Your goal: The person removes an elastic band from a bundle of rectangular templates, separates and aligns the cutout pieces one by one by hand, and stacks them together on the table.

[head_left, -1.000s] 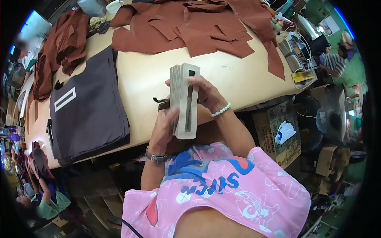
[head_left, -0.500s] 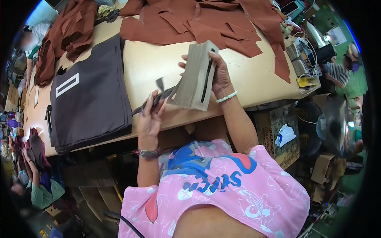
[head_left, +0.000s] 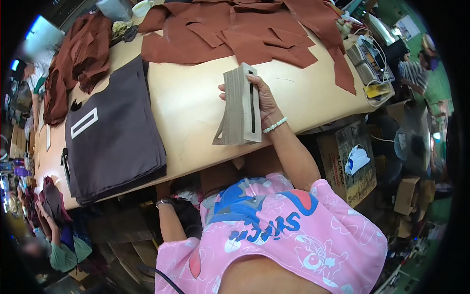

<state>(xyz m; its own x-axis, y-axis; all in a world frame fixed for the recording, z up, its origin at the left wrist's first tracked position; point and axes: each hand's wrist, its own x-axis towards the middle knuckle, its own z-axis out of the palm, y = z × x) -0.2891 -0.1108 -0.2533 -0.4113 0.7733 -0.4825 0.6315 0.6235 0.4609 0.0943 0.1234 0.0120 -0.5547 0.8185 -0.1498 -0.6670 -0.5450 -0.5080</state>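
Note:
My right hand (head_left: 264, 100) is closed around a thick stack of greyish-beige rectangular pieces (head_left: 236, 108), fabric or card. A long dark slot shows in the stack's right face, and the lower end fans out to the left, above the table. My left hand (head_left: 163, 190) is lowered at the table's front edge. Its fingers are hidden in the shade below the tabletop, so what they hold does not show. Left of the stack lies a pile of dark grey cut fabric panels (head_left: 115, 142), with a white rectangular frame (head_left: 84, 122) on top.
Brown fabric pieces (head_left: 220, 34) spread over the back of the table (head_left: 186, 108). More brown fabric (head_left: 81, 59) is heaped at the far left. A tray of items with cables (head_left: 369, 63) stands at the right end. Below it sits a cardboard box (head_left: 350, 161). Other people are at both sides.
My left hand has dropped from beside the stack to below the table edge; the dark strip it held is out of sight. My right hand has tilted the stack more upright and lowered it slightly.

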